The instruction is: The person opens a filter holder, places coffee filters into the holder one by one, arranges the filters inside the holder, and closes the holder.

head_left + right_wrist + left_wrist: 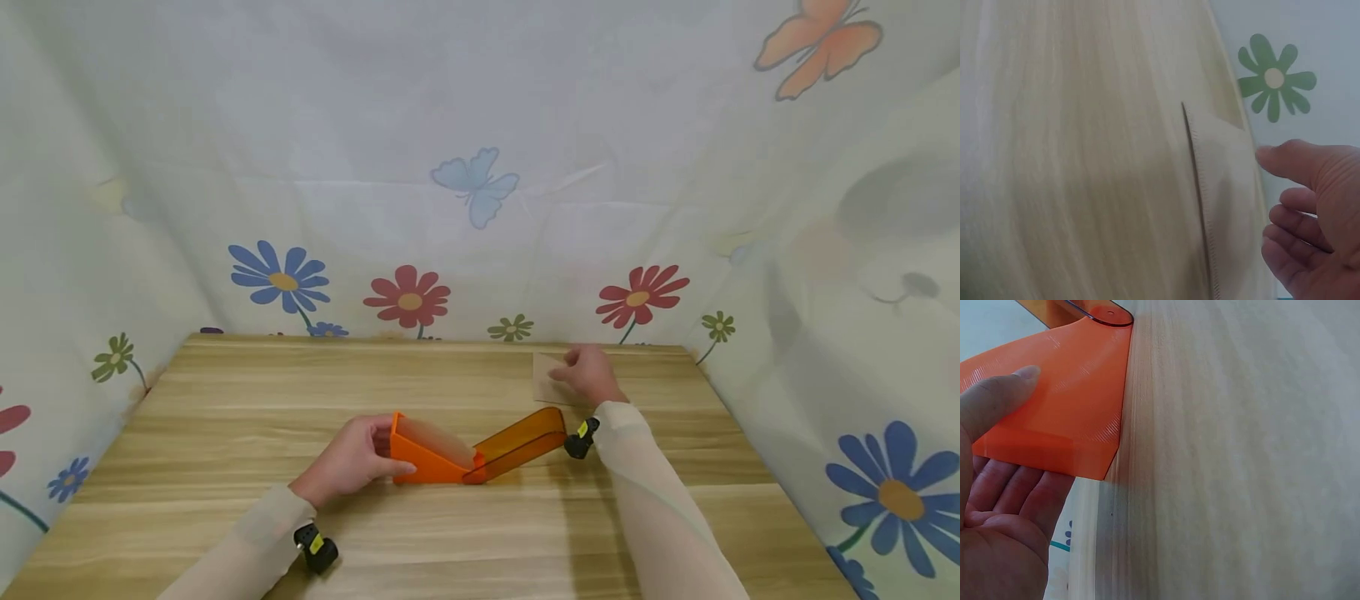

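An orange box (431, 454) stands on the table, its amber see-through lid (525, 442) swung out to the right. Pale paper (435, 442) shows inside it. My left hand (352, 458) grips the box's left end, thumb (1004, 400) on the near side and fingers behind. Further back on the right lies a flat paper coffee filter (549, 382), with a crimped edge visible in the right wrist view. My right hand (588, 375) is over its right part, thumb and loosely bent fingers apart with nothing seen between them. Whether it touches the paper I cannot tell.
The wood-grain table (262, 383) ends at the back against a white curtain (337, 167) printed with flowers and butterflies. Small black cameras (317, 548) are strapped to both wrists. The right forearm passes close beside the lid.
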